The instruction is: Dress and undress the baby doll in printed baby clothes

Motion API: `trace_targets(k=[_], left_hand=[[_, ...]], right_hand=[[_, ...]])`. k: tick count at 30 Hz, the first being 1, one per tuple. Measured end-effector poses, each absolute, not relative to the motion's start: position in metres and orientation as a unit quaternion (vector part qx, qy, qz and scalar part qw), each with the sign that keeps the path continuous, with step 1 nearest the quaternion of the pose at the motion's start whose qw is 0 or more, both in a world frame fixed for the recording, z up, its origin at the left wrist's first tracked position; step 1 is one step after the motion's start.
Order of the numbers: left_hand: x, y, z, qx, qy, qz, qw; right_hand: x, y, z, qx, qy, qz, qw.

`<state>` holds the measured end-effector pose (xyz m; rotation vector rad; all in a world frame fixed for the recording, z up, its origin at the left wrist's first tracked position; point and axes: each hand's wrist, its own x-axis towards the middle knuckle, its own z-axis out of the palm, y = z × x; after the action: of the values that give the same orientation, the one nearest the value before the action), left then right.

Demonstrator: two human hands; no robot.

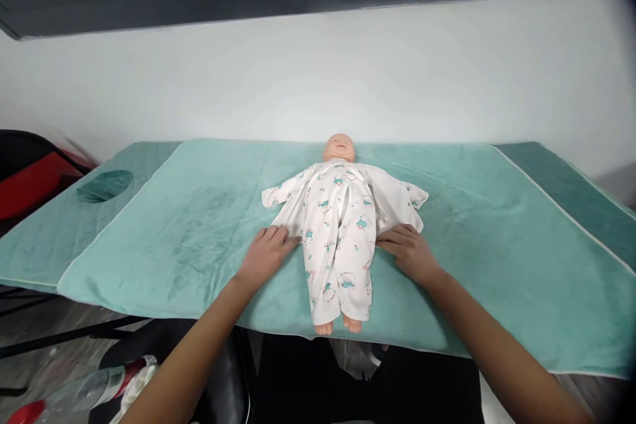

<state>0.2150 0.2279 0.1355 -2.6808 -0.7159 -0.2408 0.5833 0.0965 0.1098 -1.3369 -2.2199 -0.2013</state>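
A baby doll (339,148) lies on its back with its head toward the wall and its bare feet at the near edge. It wears white printed trousers (328,258) over its legs and belly. A white baby shirt (392,195) is spread open under it, the sleeves reaching out to both sides. My left hand (268,250) is closed at the shirt's lower left corner, beside the doll's hip. On the other side, my right hand (408,250) has its fingers closed on the lower right hem. Both sets of fingertips are partly hidden by the cloth.
A green cover (209,238) lies over the padded bed, which has an oval hole (105,186) at its left end. The white wall (318,79) stands behind. A plastic bottle (84,391) is at lower left, near a black seat (218,377). A red and black chair (30,179) stands left.
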Motion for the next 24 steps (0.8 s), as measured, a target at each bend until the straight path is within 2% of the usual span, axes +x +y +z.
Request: trace_targets(k=[3, 8, 15, 18, 24], left_hand=[[0.221, 0.22, 0.136, -0.94, -0.292, -0.104, 0.141], [0.252, 0.209, 0.125, -0.947, -0.283, -0.152, 0.021], [0.277, 0.221, 0.101, -0.921, -0.233, -0.305, -0.065], [0.275, 0.222, 0.096, -0.921, -0.204, -0.321, -0.077], [0.262, 0.214, 0.099, -0.906, -0.266, -0.305, -0.123]], right_hand=[[0.582, 0.092, 0.111, -0.508, -0.816, -0.07, 0.267], [0.555, 0.106, 0.113, -0.51, -0.815, -0.063, 0.268], [0.541, 0.127, 0.1, -0.497, -0.811, -0.074, 0.301], [0.543, 0.123, 0.1, -0.461, -0.828, -0.025, 0.319], [0.554, 0.099, 0.109, -0.448, -0.797, 0.13, 0.384]])
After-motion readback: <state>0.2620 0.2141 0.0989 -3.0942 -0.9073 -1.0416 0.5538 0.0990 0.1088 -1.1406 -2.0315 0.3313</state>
